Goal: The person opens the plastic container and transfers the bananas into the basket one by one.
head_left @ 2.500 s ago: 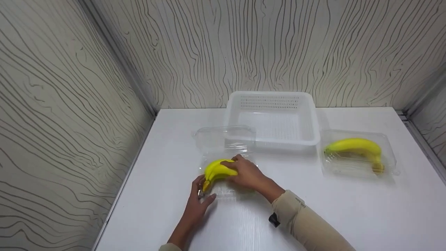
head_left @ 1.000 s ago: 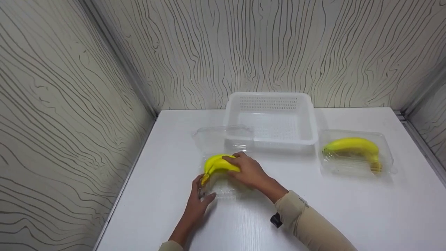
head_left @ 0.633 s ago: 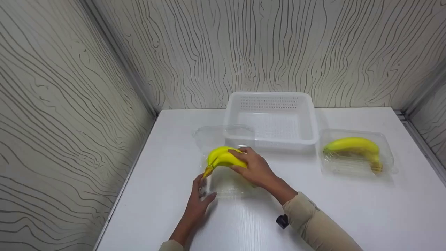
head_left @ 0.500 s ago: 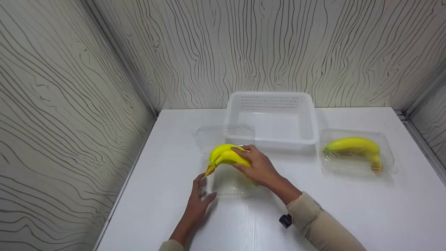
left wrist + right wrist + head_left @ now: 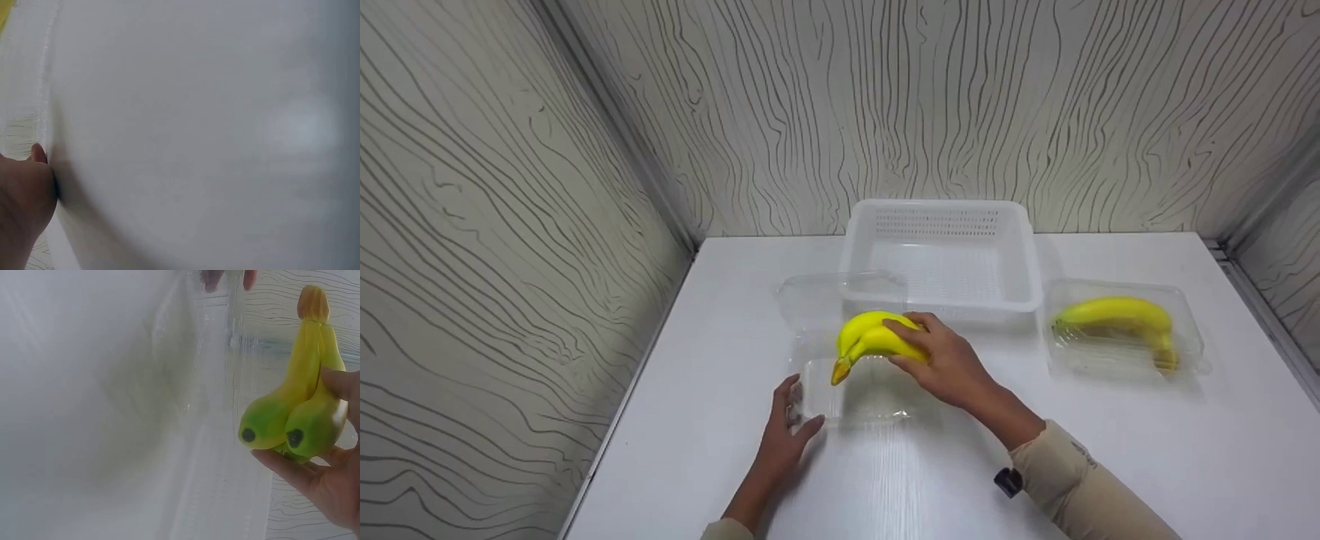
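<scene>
a bunch of yellow bananas with green tips (image 5: 877, 334), held above an open, clear plastic hinged box (image 5: 825, 394)

the right hand (image 5: 952, 367) curls thumb and fingers around the bunch; the left hand (image 5: 784, 439), partly spread, holds the box's near left corner between thumb and fingers. its lid overlaps a white, perforated plastic basket (image 5: 997, 306) behind. to the right on the white table (image 5: 697, 420), a closed, clear plastic box (image 5: 1099, 366) contains yellow banana fruit (image 5: 1125, 309), the count unclear.
</scene>
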A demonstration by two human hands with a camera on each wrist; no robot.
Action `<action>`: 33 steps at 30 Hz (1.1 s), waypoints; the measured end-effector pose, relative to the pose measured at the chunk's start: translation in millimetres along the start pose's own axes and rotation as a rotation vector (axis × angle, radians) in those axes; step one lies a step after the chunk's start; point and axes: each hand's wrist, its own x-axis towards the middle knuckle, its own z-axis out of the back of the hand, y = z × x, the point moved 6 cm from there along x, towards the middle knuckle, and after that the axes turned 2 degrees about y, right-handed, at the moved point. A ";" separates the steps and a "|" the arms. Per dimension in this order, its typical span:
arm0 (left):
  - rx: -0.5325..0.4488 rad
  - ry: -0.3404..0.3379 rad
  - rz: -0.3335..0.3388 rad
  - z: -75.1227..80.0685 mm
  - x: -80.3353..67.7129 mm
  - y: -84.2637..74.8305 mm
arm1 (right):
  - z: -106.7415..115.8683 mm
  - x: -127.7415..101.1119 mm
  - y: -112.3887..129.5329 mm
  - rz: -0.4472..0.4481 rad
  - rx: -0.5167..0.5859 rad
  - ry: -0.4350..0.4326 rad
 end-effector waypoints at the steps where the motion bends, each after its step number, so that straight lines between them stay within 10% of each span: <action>1: -0.005 -0.003 0.002 -0.2 0.2 -0.4 | 2.7 -1.8 -2.2 0.003 -0.006 -0.006; 33: 0.004 -0.030 0.044 -2.4 -0.1 -1.9 | 68.3 -34.6 -78.6 -0.145 -0.029 -0.091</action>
